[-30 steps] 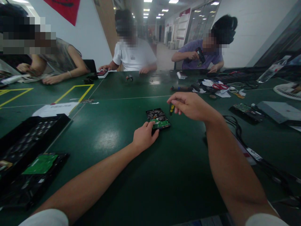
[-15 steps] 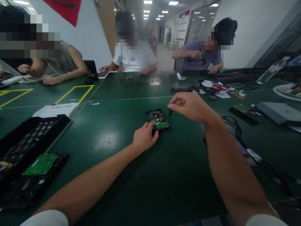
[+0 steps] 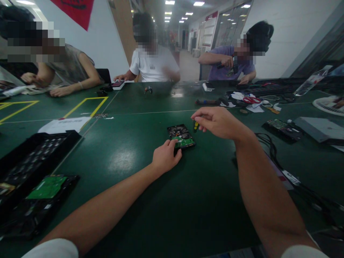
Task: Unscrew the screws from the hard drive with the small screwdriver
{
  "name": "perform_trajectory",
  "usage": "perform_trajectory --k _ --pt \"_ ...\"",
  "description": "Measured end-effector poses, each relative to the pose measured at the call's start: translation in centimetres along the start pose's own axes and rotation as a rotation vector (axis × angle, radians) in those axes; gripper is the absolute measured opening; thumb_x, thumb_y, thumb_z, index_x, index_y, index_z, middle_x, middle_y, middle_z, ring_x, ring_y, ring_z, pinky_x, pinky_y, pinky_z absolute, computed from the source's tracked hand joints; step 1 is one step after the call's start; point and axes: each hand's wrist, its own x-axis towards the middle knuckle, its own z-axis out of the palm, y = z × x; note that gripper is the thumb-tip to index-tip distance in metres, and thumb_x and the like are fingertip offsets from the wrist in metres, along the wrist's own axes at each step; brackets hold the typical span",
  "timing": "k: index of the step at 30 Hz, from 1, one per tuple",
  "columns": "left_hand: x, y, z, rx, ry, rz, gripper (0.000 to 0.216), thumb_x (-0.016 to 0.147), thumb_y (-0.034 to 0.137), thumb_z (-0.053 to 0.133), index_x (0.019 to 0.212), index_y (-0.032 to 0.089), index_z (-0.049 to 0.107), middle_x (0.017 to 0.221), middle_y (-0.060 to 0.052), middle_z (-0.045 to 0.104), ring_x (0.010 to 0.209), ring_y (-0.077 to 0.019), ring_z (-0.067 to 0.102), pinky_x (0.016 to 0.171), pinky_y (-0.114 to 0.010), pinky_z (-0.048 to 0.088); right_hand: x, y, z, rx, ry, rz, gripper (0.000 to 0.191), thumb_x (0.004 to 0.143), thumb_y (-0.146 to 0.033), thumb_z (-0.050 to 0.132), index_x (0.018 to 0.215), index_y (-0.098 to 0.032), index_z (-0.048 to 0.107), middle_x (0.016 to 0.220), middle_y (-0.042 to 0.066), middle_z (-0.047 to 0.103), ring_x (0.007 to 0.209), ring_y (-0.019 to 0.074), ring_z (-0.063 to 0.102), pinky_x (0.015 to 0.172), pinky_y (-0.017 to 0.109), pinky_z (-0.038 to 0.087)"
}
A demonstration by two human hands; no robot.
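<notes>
A hard drive (image 3: 185, 143) with a green circuit board and dark metal casing lies on the table in front of me. My left hand (image 3: 166, 156) grips its near left corner, fingers over the board and thumb along the near edge. Just right of the drive, my right hand (image 3: 212, 122) is raised a little above the table. Its fingertips pinch a small yellow-and-black screwdriver-like tool (image 3: 196, 126), which points downward beside the drive. The tool's upper part is hidden by my fingers.
Another drive with a green board (image 3: 47, 187) sits at left by a black tray (image 3: 37, 157). Cables (image 3: 268, 147), a circuit-board device (image 3: 282, 129) and a grey box (image 3: 319, 129) lie at right. A bottle (image 3: 311, 81) stands tilted behind. Three people sit across the green table.
My right hand has turned slightly, and the yellow part of the tool now shows below its fingers. My left hand and the hard drive stay in place.
</notes>
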Motion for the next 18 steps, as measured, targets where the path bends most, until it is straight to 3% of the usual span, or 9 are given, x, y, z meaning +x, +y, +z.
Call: perform_trajectory --k 7,14,18 --pt "-0.07 0.06 -0.05 -0.004 0.006 0.007 0.052 0.105 0.048 0.052 0.150 0.021 0.055 0.127 -0.011 0.070 0.097 -0.0275 0.074 0.080 -0.038 0.057 -0.05 -0.21 -0.14 0.042 -0.015 -0.001 0.023 0.098 -0.030 0.064 0.114 -0.021 0.078 0.084 0.004 0.079 0.070 0.0185 0.073 0.069 0.031 0.055" --pt "-0.01 -0.08 0.14 -0.007 0.006 0.008 0.053 0.105 0.048 0.053 0.151 0.022 0.054 0.127 -0.012 0.069 0.097 -0.0274 0.074 0.080 -0.038 0.057 0.02 -0.05 -0.11 -0.097 0.082 -0.026 0.017 0.092 -0.038 0.072 0.094 -0.021 0.077 0.078 0.002 0.076 0.071 0.0185 0.067 0.068 0.031 0.046" --pt "0.01 -0.03 0.08 0.003 0.004 0.003 0.052 0.105 0.048 0.053 0.150 0.022 0.055 0.128 -0.012 0.069 0.098 -0.0266 0.074 0.081 -0.036 0.056 -0.03 -0.14 -0.03 -0.170 0.127 -0.007 0.013 0.087 -0.033 0.073 0.086 -0.020 0.073 0.070 0.001 0.071 0.066 0.0171 0.062 0.067 0.031 0.041"
